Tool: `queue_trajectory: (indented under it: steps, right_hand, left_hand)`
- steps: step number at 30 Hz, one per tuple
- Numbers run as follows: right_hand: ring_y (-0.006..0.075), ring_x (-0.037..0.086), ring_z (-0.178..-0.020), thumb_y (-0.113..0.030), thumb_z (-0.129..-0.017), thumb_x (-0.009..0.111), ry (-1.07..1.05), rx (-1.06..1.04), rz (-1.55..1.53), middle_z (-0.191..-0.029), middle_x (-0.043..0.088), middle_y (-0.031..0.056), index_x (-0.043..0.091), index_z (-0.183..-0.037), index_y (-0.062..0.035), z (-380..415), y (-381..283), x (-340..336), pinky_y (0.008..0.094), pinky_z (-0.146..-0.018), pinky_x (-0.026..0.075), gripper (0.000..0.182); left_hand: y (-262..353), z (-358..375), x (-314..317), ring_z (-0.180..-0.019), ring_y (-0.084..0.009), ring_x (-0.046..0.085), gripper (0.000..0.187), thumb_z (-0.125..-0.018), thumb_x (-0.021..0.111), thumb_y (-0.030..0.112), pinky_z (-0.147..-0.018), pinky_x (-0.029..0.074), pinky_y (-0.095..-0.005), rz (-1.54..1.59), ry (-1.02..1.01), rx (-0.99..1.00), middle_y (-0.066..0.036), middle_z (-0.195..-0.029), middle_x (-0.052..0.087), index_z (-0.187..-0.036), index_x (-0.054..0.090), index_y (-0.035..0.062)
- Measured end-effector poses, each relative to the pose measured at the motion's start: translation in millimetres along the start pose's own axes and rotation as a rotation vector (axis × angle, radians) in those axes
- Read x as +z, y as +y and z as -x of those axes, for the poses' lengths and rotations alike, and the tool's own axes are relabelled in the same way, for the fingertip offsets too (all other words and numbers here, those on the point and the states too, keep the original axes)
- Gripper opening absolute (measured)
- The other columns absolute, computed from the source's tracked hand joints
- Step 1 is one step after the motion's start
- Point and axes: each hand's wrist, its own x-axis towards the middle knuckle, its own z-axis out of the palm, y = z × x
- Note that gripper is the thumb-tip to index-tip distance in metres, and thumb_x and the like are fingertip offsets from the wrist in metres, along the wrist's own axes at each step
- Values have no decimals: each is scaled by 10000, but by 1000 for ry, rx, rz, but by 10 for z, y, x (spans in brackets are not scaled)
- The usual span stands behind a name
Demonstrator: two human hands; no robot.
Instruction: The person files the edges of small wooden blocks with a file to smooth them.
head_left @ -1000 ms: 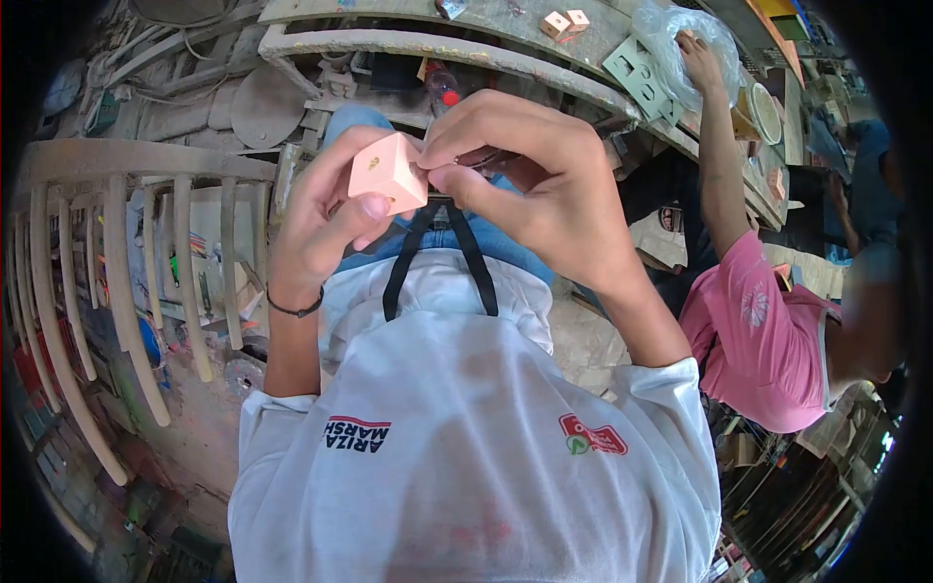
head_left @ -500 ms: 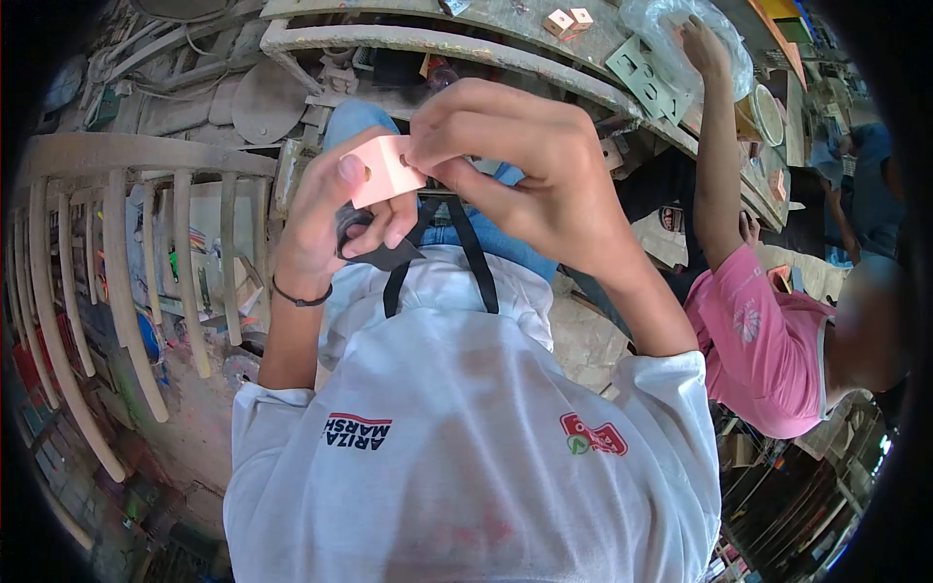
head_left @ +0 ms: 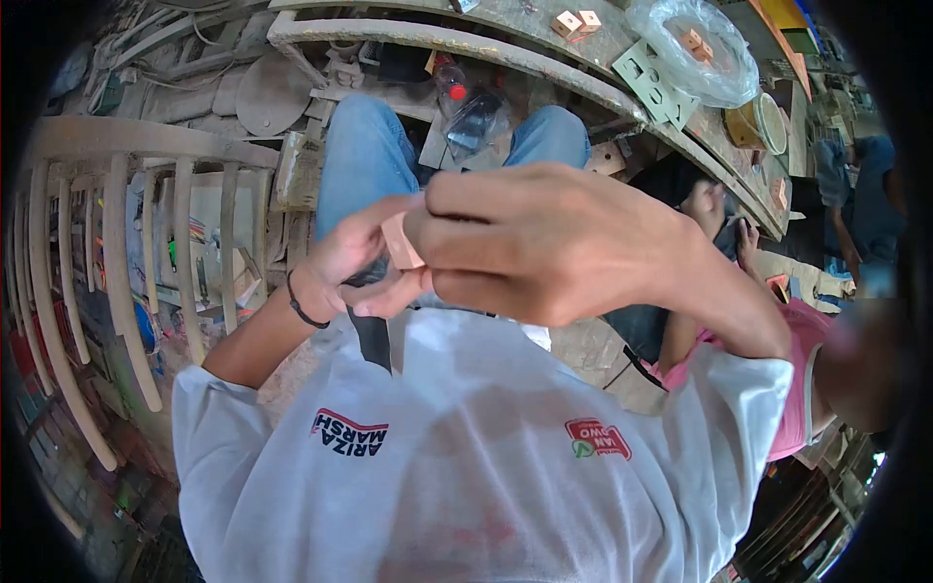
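Observation:
A small pale wooden block (head_left: 401,243) is held in front of my lap. My left hand (head_left: 345,257) is closed around its left side, thumb and fingers on it. A dark, flexible strip (head_left: 371,340) hangs below that hand, its upper part hidden by the fingers. My right hand (head_left: 564,243) has its fingers curled over the block's right side, covering much of it. Its fingertips are out of sight, so anything small between them cannot be seen.
On the workbench (head_left: 466,41) lie small wooden blocks (head_left: 573,23), a green plate with cutouts (head_left: 649,83) and a plastic bag (head_left: 714,58) with blocks. A tub (head_left: 763,124) stands nearby. A co-worker in a pink shirt (head_left: 792,379) sits at right; a slatted wooden chair (head_left: 117,262) stands left.
Both hands have come down closer to my body with the block, and it has turned. My right hand now covers more of it. The co-worker's hand has left the plastic bag.

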Motion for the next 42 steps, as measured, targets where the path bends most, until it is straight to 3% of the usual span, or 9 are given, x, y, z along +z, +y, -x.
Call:
queue_trajectory:
  steps: [2, 6, 8, 11, 13, 22, 24, 32, 42]
  right_hand:
    - [207, 537, -721, -14, -673, 705, -45, -197, 192, -836, 544, 75, 567, -778, 23, 35, 17, 34, 341, -506, 453, 178]
    - [214, 561, -729, 48, -701, 646, 92, -92, 104, -857, 566, 107, 586, -839, 53, -131, 25, -259, 272, -538, 499, 151]
    - [200, 585, -743, 79, -731, 608, 202, -128, 100, -941, 586, 142, 606, -896, 60, -49, 140, -261, 261, -586, 507, 166]
    - [174, 596, -741, 91, -772, 579, 460, 250, -111, -1007, 591, 156, 628, -940, 51, 88, 251, -12, 276, -616, 506, 180]
    - [147, 581, -817, 49, -733, 651, 637, 526, -398, -958, 588, 89, 644, -966, 19, 80, 323, 241, 243, -703, 493, 234]
    - [116, 562, -804, -76, -755, 711, 586, 554, -507, -1046, 574, 65, 643, -998, 44, 19, 466, 369, 253, -713, 477, 280]
    - [120, 558, -818, -82, -754, 710, 793, 690, -539, -1039, 577, 67, 643, -988, 45, 41, 547, 335, 246, -720, 469, 275]
    - [125, 568, -853, -8, -821, 589, 793, 606, -317, -1011, 599, 90, 646, -926, 44, 49, 558, 400, 243, -714, 461, 130]
    - [110, 605, -716, 11, -840, 600, 894, 751, -784, -882, 656, 87, 628, -975, 44, 172, 313, 390, 216, -596, 472, 142]
  left_hand:
    - [-2, -4, 26, -268, -172, 405, 646, -980, 260, 407, -289, 332, -245, -11, -1, -53, -126, -421, 484, -779, 561, -128]
    - [294, -141, 564, -310, -140, 421, 582, -953, 349, 426, -316, 339, -229, 142, 833, 323, -137, -559, 540, -934, 523, -129]
    - [319, 16, 27, -310, -105, 375, 559, -941, 372, 443, -310, 302, -211, 29, 149, 387, -111, -547, 507, -972, 482, -104]
    - [368, -51, -28, -316, -76, 339, 550, -928, 396, 460, -303, 256, -197, -13, -158, 420, -88, -527, 477, -961, 469, -85]
    - [346, -81, 19, -320, -74, 333, 545, -926, 400, 461, -301, 240, -195, -65, -121, 447, -89, -538, 482, -967, 463, -79]
    - [297, -233, 4, -370, -63, 356, 523, -917, 421, 458, -327, 235, -180, -55, -57, 464, -75, -632, 496, -959, 461, -62]
    - [313, -222, -43, -382, -56, 355, 516, -909, 435, 460, -335, 234, -177, -188, -113, 501, -76, -679, 502, -976, 472, -51]
    - [331, -184, 16, -387, -55, 357, 532, -888, 468, 480, -364, 270, -188, -269, 17, 494, -47, -616, 448, -935, 433, -48]
    - [344, -198, 42, -435, -57, 365, 541, -870, 484, 461, -348, 250, -165, -117, -103, 623, -129, -760, 530, -1006, 461, -62]
